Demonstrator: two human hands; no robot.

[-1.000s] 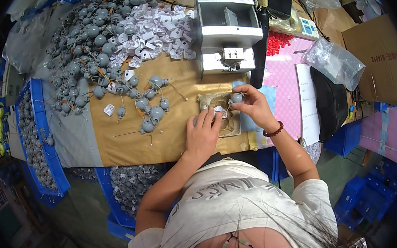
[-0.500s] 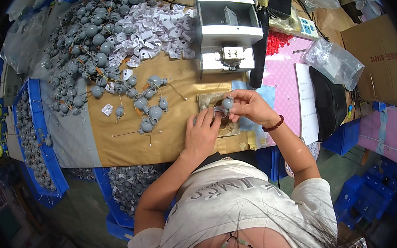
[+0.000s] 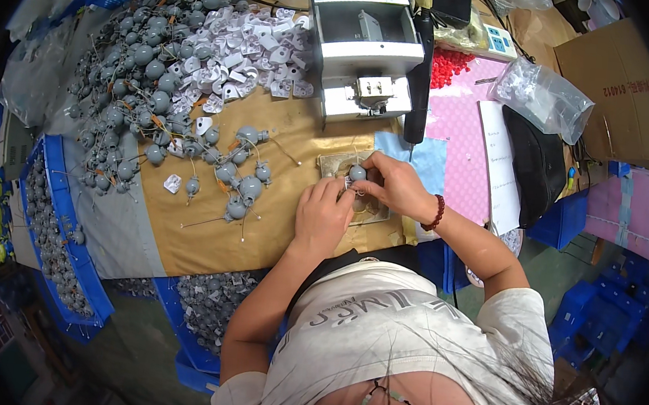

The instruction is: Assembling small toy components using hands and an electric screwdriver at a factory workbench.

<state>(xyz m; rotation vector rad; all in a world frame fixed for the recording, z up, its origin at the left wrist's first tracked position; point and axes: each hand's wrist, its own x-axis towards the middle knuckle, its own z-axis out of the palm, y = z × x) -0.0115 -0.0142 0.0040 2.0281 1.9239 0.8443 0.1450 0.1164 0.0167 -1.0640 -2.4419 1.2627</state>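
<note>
A grey ball-shaped part is held between the thumb and fingers of my right hand. Close against it, my left hand has its fingertips pinched together at the underside of the ball. Something small and pale shows at those fingertips, too hidden to name. Both hands are over a flat square block with a dark recess, partly covered by my fingers. To the left on the brown table cover lie several grey ball parts with thin wires and a loose white plastic piece.
Behind my hands stands a silver machine, with a black electric screwdriver beside it. Heaps of grey parts and white pieces fill the back left. Red bits, a paper sheet and a black pouch are on the right.
The grey ball in my right hand has moved slightly left and down, closer to my left fingertips. My right fingers have curled lower around it.
</note>
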